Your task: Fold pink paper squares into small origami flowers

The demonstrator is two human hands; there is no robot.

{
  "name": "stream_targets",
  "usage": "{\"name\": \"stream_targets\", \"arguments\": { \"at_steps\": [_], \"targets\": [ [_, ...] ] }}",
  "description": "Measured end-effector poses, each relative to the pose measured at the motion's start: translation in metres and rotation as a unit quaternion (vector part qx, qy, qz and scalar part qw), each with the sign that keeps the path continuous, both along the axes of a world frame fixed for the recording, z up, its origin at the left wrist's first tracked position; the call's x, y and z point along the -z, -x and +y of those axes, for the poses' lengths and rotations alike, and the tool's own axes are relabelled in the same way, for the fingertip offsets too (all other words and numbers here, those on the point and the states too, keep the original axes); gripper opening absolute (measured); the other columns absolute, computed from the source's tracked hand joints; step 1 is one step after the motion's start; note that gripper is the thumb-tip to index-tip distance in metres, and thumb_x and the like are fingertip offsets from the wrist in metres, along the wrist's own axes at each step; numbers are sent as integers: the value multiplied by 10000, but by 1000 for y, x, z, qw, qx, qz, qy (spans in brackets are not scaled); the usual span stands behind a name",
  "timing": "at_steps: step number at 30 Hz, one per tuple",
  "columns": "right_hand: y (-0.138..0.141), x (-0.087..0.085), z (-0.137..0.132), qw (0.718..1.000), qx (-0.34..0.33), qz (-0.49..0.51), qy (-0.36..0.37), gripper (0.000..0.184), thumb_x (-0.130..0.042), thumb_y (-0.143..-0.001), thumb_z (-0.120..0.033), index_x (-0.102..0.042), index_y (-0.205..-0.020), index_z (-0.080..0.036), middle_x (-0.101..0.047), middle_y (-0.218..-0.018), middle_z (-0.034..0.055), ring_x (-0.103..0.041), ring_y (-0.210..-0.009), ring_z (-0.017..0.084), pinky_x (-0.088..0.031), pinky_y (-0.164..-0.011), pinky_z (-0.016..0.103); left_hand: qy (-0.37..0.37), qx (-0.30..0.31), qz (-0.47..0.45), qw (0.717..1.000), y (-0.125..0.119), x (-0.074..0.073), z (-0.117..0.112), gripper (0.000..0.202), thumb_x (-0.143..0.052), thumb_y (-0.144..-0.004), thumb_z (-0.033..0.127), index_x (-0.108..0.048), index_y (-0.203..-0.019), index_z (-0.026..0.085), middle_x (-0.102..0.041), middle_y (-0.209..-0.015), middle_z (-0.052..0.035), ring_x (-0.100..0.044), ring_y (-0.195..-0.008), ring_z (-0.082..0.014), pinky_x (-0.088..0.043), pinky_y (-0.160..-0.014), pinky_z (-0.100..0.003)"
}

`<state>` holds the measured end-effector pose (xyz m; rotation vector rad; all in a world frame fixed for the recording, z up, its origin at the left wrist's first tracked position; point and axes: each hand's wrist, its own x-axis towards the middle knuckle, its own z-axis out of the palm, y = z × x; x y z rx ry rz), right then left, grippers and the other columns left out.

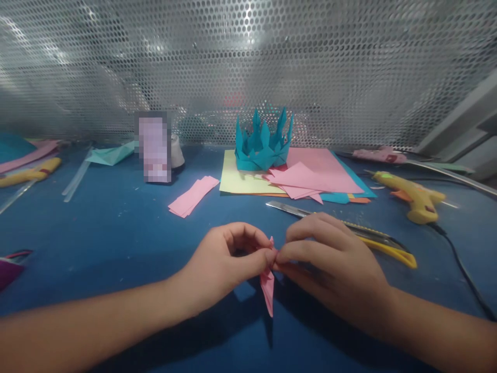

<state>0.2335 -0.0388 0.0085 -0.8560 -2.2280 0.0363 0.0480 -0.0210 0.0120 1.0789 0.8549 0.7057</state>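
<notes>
A small folded piece of pink paper [267, 292] hangs between my hands above the blue table, its narrow pointed end facing down toward me. My left hand [229, 254] pinches it between thumb and fingers from the left. From the right, my right hand [334, 259] closes its fingertips on the same folded paper; the fingers cover its middle. Just behind my right hand lies a yellow utility knife [388, 248], blade out to the left. A few pink paper strips [194, 196] rest on the table beyond my left hand.
A teal folded-paper crown [262, 150] stands on stacked coloured sheets [330, 160] at the back. To the right lies a yellow glue gun [415, 197] with its black cord. A blurred-out upright phone-like item [155, 150] is at back left, and another yellow tool [33, 173] at far left.
</notes>
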Motion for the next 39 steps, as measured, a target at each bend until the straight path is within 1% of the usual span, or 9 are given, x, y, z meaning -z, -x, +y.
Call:
{"name": "stream_targets", "arguments": {
  "at_steps": [3,6,12,18,24,27,32,36,39],
  "targets": [
    [-4,2,1,1000,-20,-17,-6,154,-579,-821,-91,-629,-881,-223,-643,-881,36,-545,-781,157,-458,-718,295,4,3,-9,1000,1,0,1,158,-720,-712,207,-591,-749,122,-612,-607,32,-553,-542,-57,-454,-567,-179],
    [-6,3,2,998,-43,-33,-16,234,-520,-815,-29,-624,-915,-213,-660,-902,42,-561,-803,160,-473,-738,297,13,10,-21,1000,2,1,1,155,-717,-715,203,-590,-750,121,-619,-618,23,-556,-543,-62,-457,-568,-189],
    [-10,2,3,996,-64,-49,-33,191,-522,-848,-86,-628,-954,-204,-676,-897,50,-581,-814,161,-495,-745,283,11,21,-12,1000,3,0,2,129,-701,-725,180,-589,-739,119,-628,-636,13,-555,-562,-62,-459,-580,-189],
    [-7,1,4,996,-84,-23,29,143,-552,-848,-93,-618,-947,-173,-668,-871,51,-587,-795,135,-493,-719,246,-1,19,10,1000,2,0,2,198,-739,-683,233,-574,-732,134,-615,-631,29,-550,-547,-63,-461,-575,-194],
    [-4,-1,3,991,-89,14,100,185,-558,-805,-50,-632,-923,-172,-647,-860,54,-605,-830,122,-490,-739,210,-30,30,32,999,3,3,3,159,-702,-716,204,-561,-747,138,-608,-641,34,-558,-546,-61,-460,-588,-195],
    [-3,-1,2,987,-92,24,128,163,-571,-795,-54,-635,-891,-168,-646,-844,44,-601,-811,108,-481,-732,194,-40,37,41,998,4,3,3,160,-700,-717,211,-561,-754,141,-605,-654,30,-565,-565,-70,-459,-603,-204],
    [-2,-1,3,982,-63,50,174,105,-606,-780,-81,-626,-813,-179,-657,-777,10,-605,-738,95,-478,-687,186,-76,45,78,993,5,2,1,169,-691,-716,233,-577,-806,147,-599,-728,13,-536,-653,-87,-443,-656,-221],
    [0,-2,4,974,-42,66,211,97,-610,-771,-94,-628,-768,-189,-669,-735,-1,-615,-669,99,-487,-626,193,-125,52,112,984,5,1,-2,178,-669,-695,161,-567,-841,158,-586,-771,14,-510,-703,-97,-430,-684,-223],
    [1,-3,3,970,-31,72,230,89,-624,-766,-99,-630,-760,-188,-679,-723,-3,-623,-643,98,-489,-609,187,-128,49,125,983,3,1,-3,139,-624,-706,139,-556,-825,161,-567,-752,17,-508,-692,-101,-433,-662,-224]
  ]
}}
